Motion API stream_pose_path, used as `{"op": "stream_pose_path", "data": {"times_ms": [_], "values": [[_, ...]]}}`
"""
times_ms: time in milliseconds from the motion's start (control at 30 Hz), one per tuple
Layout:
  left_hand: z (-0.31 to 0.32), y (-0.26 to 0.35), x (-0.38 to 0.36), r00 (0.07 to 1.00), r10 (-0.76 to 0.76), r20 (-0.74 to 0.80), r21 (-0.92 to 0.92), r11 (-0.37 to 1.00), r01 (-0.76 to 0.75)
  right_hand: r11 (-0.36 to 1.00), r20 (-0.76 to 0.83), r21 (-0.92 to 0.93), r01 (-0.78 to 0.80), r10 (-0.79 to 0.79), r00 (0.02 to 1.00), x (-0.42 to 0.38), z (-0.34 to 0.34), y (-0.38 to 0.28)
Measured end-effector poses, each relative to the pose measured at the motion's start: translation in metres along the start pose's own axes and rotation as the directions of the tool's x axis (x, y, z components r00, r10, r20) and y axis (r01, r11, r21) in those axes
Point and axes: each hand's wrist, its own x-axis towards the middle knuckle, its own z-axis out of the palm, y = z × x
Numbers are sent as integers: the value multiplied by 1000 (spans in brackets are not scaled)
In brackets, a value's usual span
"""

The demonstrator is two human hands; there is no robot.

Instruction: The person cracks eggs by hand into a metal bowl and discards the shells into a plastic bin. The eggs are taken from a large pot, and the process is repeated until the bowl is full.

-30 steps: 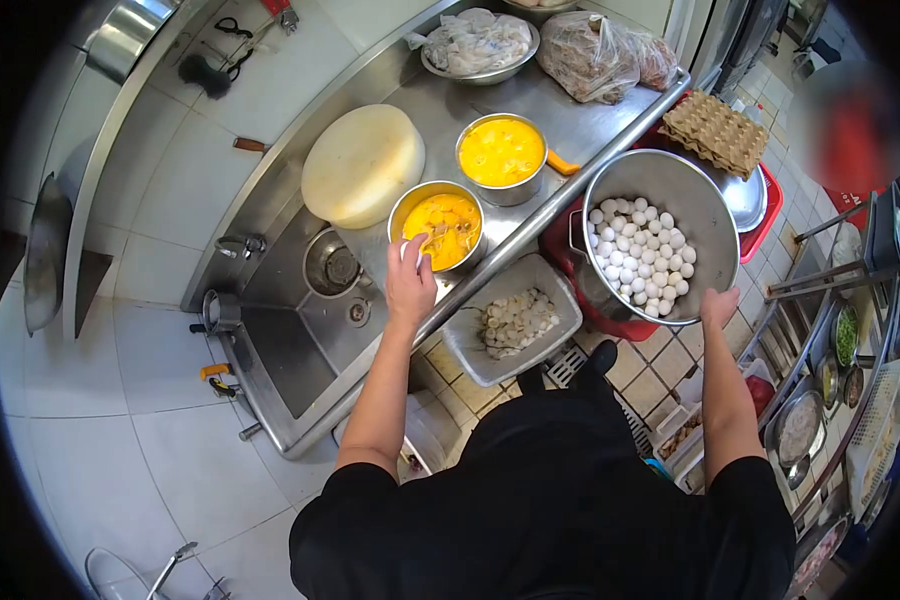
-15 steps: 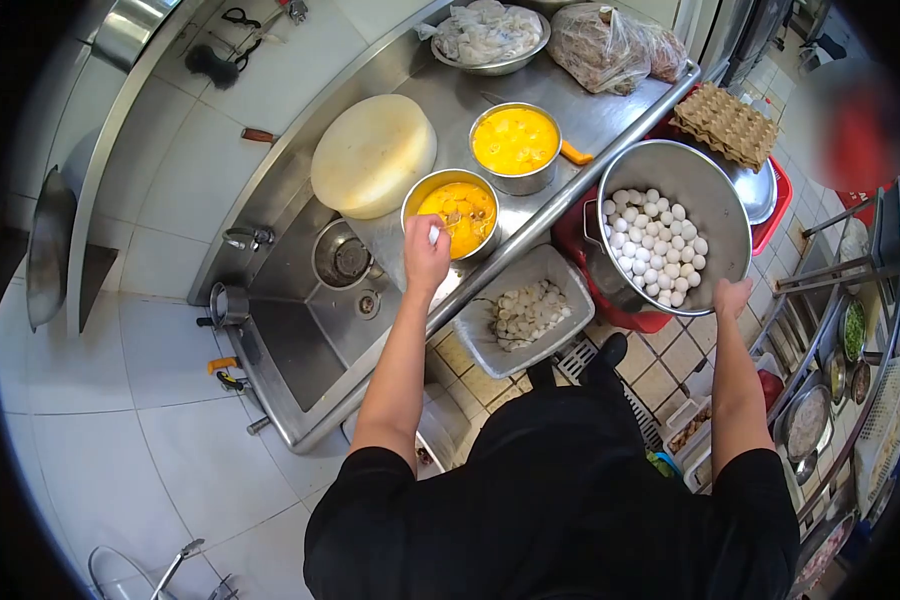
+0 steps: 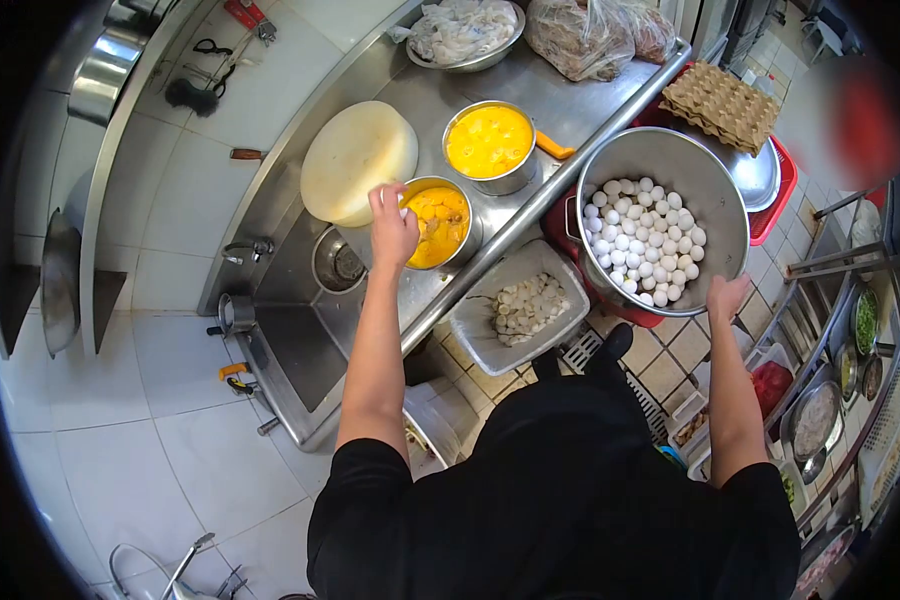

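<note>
My left hand [image 3: 394, 232] is closed around a white egg [image 3: 406, 214], mostly hidden by the fingers, at the left rim of the nearer steel pot [image 3: 475, 238]. Cracked eggs with orange yolks [image 3: 438, 226] fill that pot. Just behind it, a second steel pot [image 3: 507, 184] holds bright yellow yolks [image 3: 489, 141]. At the right, my right hand [image 3: 727, 297] grips the lower right rim of a large deep pot [image 3: 712, 180], which contains several whole white eggs [image 3: 645, 240].
A thick round board [image 3: 358, 162] lies beside the sink [image 3: 305, 345]. Below the steel counter's edge, a grey tub [image 3: 475, 335] holds eggshells [image 3: 530, 308]. Egg trays [image 3: 720, 110], an orange-handled tool [image 3: 554, 146] and bagged food [image 3: 580, 40] are farther back.
The view has shifted slightly. My left hand has moved from over the nearer pot's contents to its left rim, with the fingers raised. My right hand remains on the large pot's rim.
</note>
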Motion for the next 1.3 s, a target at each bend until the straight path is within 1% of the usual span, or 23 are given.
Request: {"op": "stream_pose_path", "data": {"times_ms": [67,133,167,200,233,267,300,367,433,467,500,567,633,700,767,800,867,900,1000,1100,1133,1233,1300], "values": [[11,6,-8,998,-49,38,-28,998,50,999,54,20,-46,45,998,-2,-2,-2],[15,53,-22,993,-48,-110,-192,981,26,992,111,115,-55,42,993,-6,-8,-6],[27,72,-35,995,-25,-95,-205,979,5,993,105,97,-73,63,993,-7,-2,4],[39,92,-50,997,-5,-80,-220,976,-13,992,27,122,11,-14,1000,-8,14,18],[54,102,-69,995,-43,92,-300,952,69,985,-54,141,101,-94,994,-6,22,28],[70,113,-83,987,38,154,-317,948,13,988,-60,127,91,-84,995,-5,15,25],[93,101,-110,952,65,299,-301,953,29,982,-40,163,90,-84,996,-10,4,11],[103,117,-129,833,-124,539,-61,981,185,979,-16,191,73,-71,997,-19,-1,2],[101,135,-116,751,-189,633,87,981,173,978,1,198,61,-63,998,-20,3,4],[110,136,-112,871,-6,492,58,998,-26,981,-10,186,49,-48,999,-19,1,0],[118,152,-99,884,-73,461,14,997,75,973,13,230,19,-22,1000,-22,-2,-4],[144,194,-65,929,68,364,-174,985,-4,964,38,266,-17,7,999,-25,-6,-5],[188,240,-36,841,74,535,-333,934,130,963,78,271,-5,-17,997,-25,-5,-4],[254,269,-30,780,218,587,-427,902,70,974,54,227,-6,-7,999,-26,-9,-9],[325,286,-36,656,319,684,-503,857,107,950,136,307,-49,7,991,-25,-16,-15],[349,296,-44,648,341,681,-520,849,99,953,101,303,-27,-4,995,-28,-8,-9],[387,319,-54,599,382,704,-294,924,-244,956,107,292,-28,-4,994,-28,-14,-15],[397,331,-54,590,404,699,-318,915,-250,961,88,275,-11,-14,996,-27,-15,-17],[413,362,-57,333,211,919,-180,976,-122,952,102,303,-36,5,995,-27,-18,-18],[445,359,-74,340,213,916,-155,969,-192,956,181,283,-81,30,983,-28,-21,-17],[450,358,-75,307,216,927,-148,962,-230,956,174,281,-82,33,984,-28,-21,-17],[437,358,-70,283,261,923,-184,944,-273,948,197,301,-102,43,979,-26,-21,-18],[422,358,-63,206,166,964,-143,982,-123,947,206,297,-120,59,977,-26,-21,-19]]}}
